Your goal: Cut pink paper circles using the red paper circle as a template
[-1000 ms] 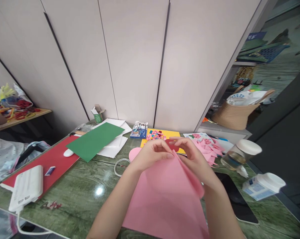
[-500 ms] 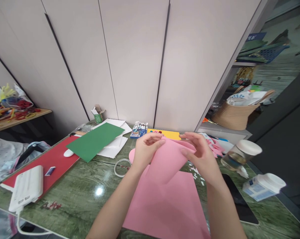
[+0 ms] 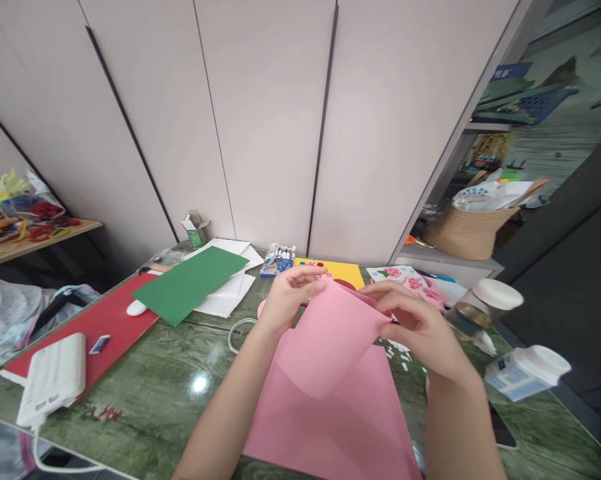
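A curved piece of pink paper point(image 3: 330, 337) is held up between my two hands. My left hand point(image 3: 291, 297) pinches its upper left corner between thumb and fingers. On the other side, my right hand point(image 3: 413, 320) grips the right edge, with the thumb in front and the fingers behind. The paper bends between them, and its rounded lower part hangs over a larger pink sheet point(image 3: 330, 430) lying flat on the table. Behind the held paper, a yellow sheet point(image 3: 348, 270) and part of a dark red round shape show.
Green paper point(image 3: 190, 283) lies over white sheets at left, near a red sheet point(image 3: 115, 327) bearing a white power bank point(image 3: 53, 380). A marker box point(image 3: 278, 260) stands at the back. Jars point(image 3: 488, 303), a white bottle point(image 3: 528, 373) and a dark tablet point(image 3: 502, 427) are at right.
My right hand has moved right and slightly down, drawing the paper's right edge outward. The paper is spread wider and hangs lower. My left hand stays nearly in place.
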`<state>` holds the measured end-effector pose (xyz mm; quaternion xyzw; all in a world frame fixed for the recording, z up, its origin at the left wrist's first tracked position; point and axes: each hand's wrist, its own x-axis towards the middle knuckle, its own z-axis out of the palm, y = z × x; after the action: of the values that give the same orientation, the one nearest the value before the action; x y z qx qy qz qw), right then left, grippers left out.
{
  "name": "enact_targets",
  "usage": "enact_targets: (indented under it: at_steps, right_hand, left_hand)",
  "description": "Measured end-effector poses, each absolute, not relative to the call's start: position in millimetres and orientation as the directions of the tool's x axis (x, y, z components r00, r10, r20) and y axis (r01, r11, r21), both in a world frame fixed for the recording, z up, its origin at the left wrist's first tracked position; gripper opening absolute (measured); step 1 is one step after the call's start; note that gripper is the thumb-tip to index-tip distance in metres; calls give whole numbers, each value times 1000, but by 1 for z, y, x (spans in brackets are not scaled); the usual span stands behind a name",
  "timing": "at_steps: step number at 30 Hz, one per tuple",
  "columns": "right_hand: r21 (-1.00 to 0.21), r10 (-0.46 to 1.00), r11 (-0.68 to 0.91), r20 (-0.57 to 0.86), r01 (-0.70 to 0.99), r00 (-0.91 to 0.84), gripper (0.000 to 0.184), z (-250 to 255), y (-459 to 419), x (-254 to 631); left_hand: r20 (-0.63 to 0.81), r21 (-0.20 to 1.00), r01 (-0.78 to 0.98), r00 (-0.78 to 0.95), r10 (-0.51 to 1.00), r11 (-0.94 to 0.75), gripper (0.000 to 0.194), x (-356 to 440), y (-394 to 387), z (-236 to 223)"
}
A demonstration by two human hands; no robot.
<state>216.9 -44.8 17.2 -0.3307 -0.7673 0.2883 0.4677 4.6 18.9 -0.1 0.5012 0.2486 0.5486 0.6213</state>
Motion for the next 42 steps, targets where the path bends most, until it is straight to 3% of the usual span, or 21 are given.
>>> enact_targets:
  at_steps: [4, 9, 14, 25, 28, 31, 34, 38, 42]
  right_hand:
    - [-754, 745, 640, 560, 151, -362, 8, 19, -46, 217]
    - [-764, 758, 625, 543, 164, -362, 12, 19, -48, 216]
    - [-772, 752, 624, 548, 125, -366, 21, 15, -45, 214]
    - [-760, 675, 601, 649, -248, -351, 49, 9, -39, 188]
    - [-781, 756, 555, 617, -286, -219, 48, 8, -38, 184]
    - [-817, 864, 473, 504, -329, -11, 37, 7, -32, 184]
    - [-872, 906, 419, 419, -254, 54, 27, 5, -26, 187]
    - [-931, 923, 364, 359, -7, 135, 38, 3, -22, 188]
    - [-932, 895, 342, 362, 120, 261, 19, 1, -21, 188]
  left_hand:
    - [124, 883, -463, 404, 906, 85, 26, 4, 25, -5]
    - [72, 873, -455, 474, 878, 173, 23, 7, 26, -7]
    - [71, 887, -428, 498, 864, 174, 25, 9, 24, -7]
    - [145, 869, -480, 484, 863, 123, 19, 15, 19, -5]
    - [130, 852, -511, 420, 898, 116, 21, 16, 16, -3]
    - [151, 848, -530, 246, 957, 3, 20, 15, 14, -1]
    - [207, 855, -499, 73, 976, -144, 20, 14, 15, -1]
    - [278, 889, -374, -21, 960, -266, 21, 15, 15, -2]
    - [288, 909, -308, -21, 957, -280, 22, 15, 11, 0]
